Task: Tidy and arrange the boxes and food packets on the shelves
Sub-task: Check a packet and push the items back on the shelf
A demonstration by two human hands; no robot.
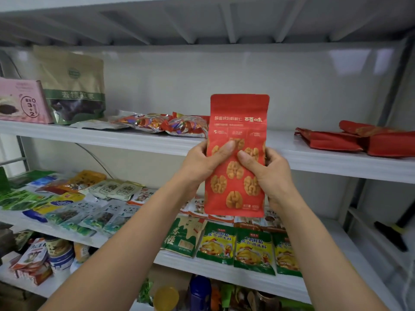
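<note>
Left hand and right hand each grip the red walnut packet upright, just near of the upper shelf; stand it base first, beside the seemingly matching red packets lying right; release once it balances.

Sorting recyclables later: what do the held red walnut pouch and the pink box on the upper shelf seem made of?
Red walnut-print pouch: likely matte plastic film; it creases where gripped and shows little glare. Pink rectangular box: probably printed cardboard; crisp straight edges, flat faces.
</note>
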